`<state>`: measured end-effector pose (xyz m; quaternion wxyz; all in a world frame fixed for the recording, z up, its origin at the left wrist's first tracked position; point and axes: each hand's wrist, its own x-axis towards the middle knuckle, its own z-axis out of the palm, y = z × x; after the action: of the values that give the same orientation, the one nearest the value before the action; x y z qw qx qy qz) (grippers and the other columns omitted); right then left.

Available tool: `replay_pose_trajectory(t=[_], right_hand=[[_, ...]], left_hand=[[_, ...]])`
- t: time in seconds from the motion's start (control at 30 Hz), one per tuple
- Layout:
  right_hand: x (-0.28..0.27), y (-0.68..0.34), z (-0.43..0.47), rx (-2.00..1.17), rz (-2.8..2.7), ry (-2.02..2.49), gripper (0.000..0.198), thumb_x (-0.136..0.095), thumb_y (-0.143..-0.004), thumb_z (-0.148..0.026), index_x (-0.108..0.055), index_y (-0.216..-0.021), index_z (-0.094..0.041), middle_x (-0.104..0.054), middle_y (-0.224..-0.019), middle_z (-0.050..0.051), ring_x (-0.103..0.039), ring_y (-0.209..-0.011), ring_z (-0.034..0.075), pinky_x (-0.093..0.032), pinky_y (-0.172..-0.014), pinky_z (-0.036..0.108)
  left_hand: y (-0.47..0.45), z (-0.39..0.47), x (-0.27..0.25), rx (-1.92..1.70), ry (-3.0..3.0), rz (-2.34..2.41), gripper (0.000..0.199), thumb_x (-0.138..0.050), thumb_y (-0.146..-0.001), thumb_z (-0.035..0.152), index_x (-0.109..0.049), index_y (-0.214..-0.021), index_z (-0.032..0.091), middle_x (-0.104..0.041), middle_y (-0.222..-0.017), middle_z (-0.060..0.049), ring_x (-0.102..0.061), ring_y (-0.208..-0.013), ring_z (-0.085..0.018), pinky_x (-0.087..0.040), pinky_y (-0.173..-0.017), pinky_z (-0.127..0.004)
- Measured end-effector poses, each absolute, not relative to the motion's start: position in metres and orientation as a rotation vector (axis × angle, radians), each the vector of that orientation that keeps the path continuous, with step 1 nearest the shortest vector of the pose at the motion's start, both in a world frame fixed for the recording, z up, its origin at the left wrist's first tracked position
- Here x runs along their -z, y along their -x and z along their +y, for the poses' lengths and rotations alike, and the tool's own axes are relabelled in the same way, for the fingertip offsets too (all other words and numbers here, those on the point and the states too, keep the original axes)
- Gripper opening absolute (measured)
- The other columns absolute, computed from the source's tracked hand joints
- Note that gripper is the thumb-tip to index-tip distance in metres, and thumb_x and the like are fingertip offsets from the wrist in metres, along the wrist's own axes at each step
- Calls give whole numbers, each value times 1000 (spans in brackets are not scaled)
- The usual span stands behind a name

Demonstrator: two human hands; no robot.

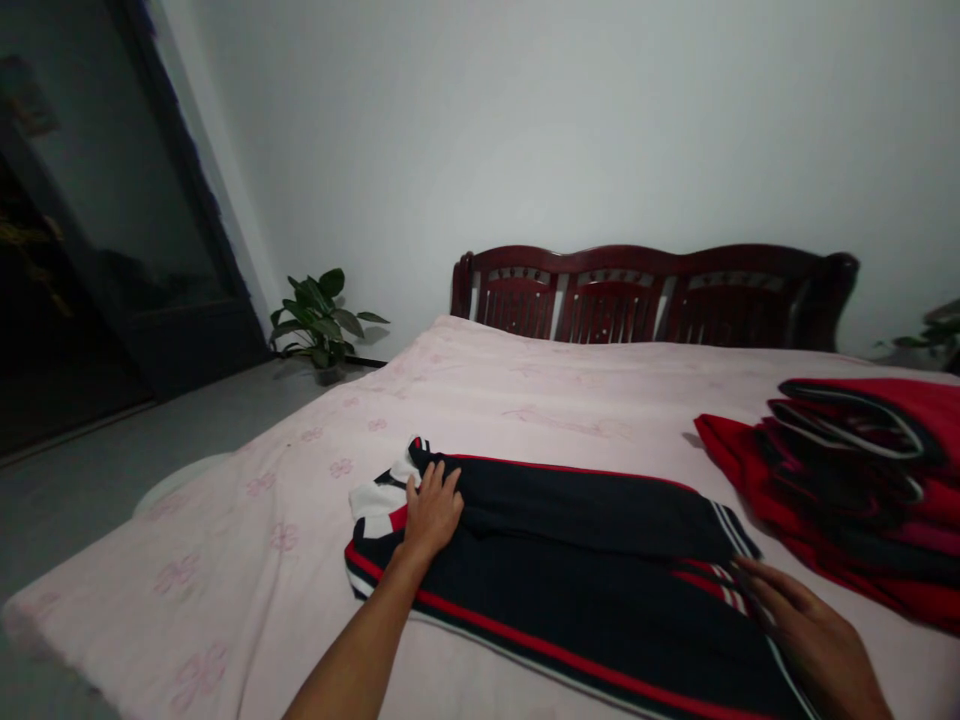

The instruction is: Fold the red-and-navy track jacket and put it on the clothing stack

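Observation:
A pair of dark navy trousers with red and white side stripes lies stretched across the bed. Its white-patched waist end points left, and the striped cuffs are on the right. My left hand rests flat near the waist end, fingers spread on the cloth. At the cuffs, my right hand is closed on the edge of a trouser leg; part of its grip is hidden by the hand itself. The lower right corner of the trousers runs out of view.
A pink flowered sheet covers the bed. A pile of red and dark clothes sits to the right. Behind the bed stands a dark red wooden bench. A potted plant is on the floor near the dark door frame.

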<state>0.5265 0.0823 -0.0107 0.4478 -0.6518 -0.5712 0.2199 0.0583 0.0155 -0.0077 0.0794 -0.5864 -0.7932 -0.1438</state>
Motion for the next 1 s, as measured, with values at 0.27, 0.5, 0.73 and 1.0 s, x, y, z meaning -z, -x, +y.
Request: replay_pose_trajectory(t=[0.27, 0.5, 0.73, 1.0], right_hand=[[0, -516, 78, -709, -1265, 1655, 44, -62, -63, -53, -77, -92, -24, -76, -102, 7, -67, -101, 32, -53, -76, 37], [5, -519, 80, -749, -1266, 1582, 42, -63, -61, -52, -77, -88, -23, -76, -100, 6, -67, -102, 30, -53, -78, 34], [0, -516, 76, -778, -1254, 1533, 39, -65, -62, -51, -77, -86, -23, -77, -97, 6, -69, -97, 29, -54, -70, 31], [-4, -512, 75, -765, -1255, 1550, 39, -64, -60, -51, -78, -84, -23, -77, -95, 6, -69, -95, 29, -53, -73, 32]], left_hand=[[-56, 19, 12, 422, 1756, -2364, 48, -38, -95, 26, -50, -141, 26, -44, -153, -8, -33, -145, -25, -21, -116, -56], [-54, 18, 12, 462, 1779, -2353, 46, -38, -95, 25, -52, -139, 26, -47, -151, -8, -36, -143, -24, -23, -116, -54], [-52, 19, 12, 495, 1788, -2361, 45, -39, -95, 25, -54, -137, 25, -48, -150, -9, -38, -142, -25, -23, -116, -54], [-51, 19, 13, 576, 1806, -2359, 43, -41, -95, 25, -56, -135, 24, -51, -148, -9, -39, -142, -25, -22, -117, -54]])
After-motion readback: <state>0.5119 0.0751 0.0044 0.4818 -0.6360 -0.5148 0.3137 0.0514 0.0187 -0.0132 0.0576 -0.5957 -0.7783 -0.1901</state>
